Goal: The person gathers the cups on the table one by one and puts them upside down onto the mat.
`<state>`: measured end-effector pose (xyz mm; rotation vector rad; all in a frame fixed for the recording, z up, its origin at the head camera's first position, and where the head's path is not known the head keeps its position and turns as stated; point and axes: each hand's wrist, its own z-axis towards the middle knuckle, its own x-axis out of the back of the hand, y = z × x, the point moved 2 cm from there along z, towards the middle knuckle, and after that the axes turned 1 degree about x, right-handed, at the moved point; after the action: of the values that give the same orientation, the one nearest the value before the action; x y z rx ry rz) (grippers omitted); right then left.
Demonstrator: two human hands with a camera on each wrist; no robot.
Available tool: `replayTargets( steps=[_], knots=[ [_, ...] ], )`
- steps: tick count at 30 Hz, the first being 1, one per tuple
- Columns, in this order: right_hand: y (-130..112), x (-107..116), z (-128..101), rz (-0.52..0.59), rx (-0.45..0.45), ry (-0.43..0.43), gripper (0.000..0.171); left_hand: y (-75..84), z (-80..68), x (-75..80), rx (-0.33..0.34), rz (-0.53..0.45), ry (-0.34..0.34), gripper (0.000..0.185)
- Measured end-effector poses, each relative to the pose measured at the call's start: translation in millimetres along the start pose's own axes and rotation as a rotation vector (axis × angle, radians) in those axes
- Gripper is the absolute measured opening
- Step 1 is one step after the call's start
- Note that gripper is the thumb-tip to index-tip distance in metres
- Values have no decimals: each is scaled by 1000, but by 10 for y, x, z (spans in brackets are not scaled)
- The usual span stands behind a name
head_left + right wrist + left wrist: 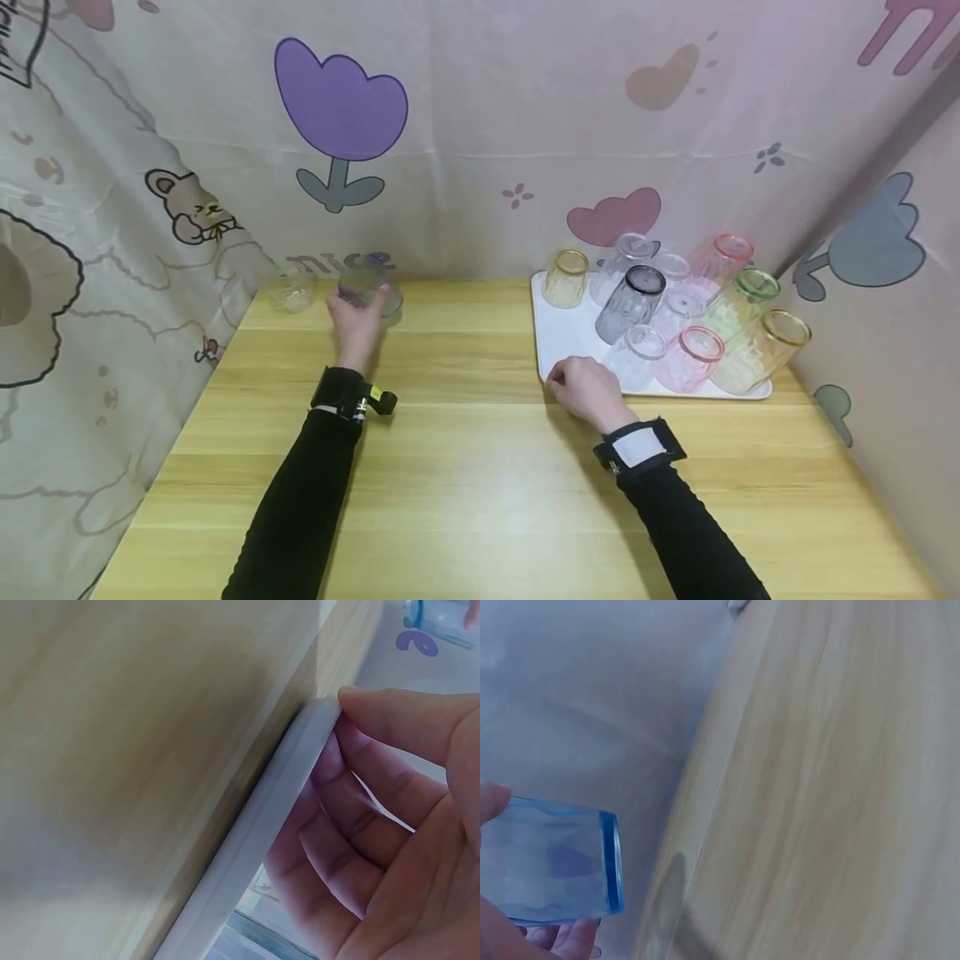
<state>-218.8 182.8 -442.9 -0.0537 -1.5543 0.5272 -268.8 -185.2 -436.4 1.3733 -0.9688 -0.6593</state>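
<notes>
At the back left, my left hand (356, 332) grips a clear blue-tinted drinking glass (555, 862) with a blue rim. Thumb and fingers lie on opposite sides of this glass, and in the left wrist view its rimmed end faces the wooden table (810, 787). Left of that hand stands another clear glass (292, 293), blurred and faintly yellow. On the right, my right hand (588, 390) holds the front left corner of a white tray (551, 333). The right wrist view shows the thumb at the tray's corner and curled fingers (360, 817) along its edge.
Several glasses share the tray, among them a yellow-rimmed one (565, 287), a dark grey one (630, 312), a pink one (693, 358) and a green-rimmed one (753, 287). A patterned cloth (465, 100) hangs behind the table and at both sides.
</notes>
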Motion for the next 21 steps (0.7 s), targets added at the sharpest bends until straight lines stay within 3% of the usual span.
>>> replayTargets(
  steps=[8, 13, 18, 21],
  knots=[
    [0, -19, -27, 56, 2, -6, 11, -49, -307, -154, 83, -165, -60, 99],
    [18, -16, -47, 180, -4, 15, 26, -30, -489, -283, 61, -384, -148, 83],
    [-71, 18, -61, 365, 72, 147, 39, 28, -666, -394, 31, -535, -295, 65],
    [-173, 57, -71, 448, 151, 245, 37, 53, -772, -450, 95, -624, -361, 64]
  ],
)
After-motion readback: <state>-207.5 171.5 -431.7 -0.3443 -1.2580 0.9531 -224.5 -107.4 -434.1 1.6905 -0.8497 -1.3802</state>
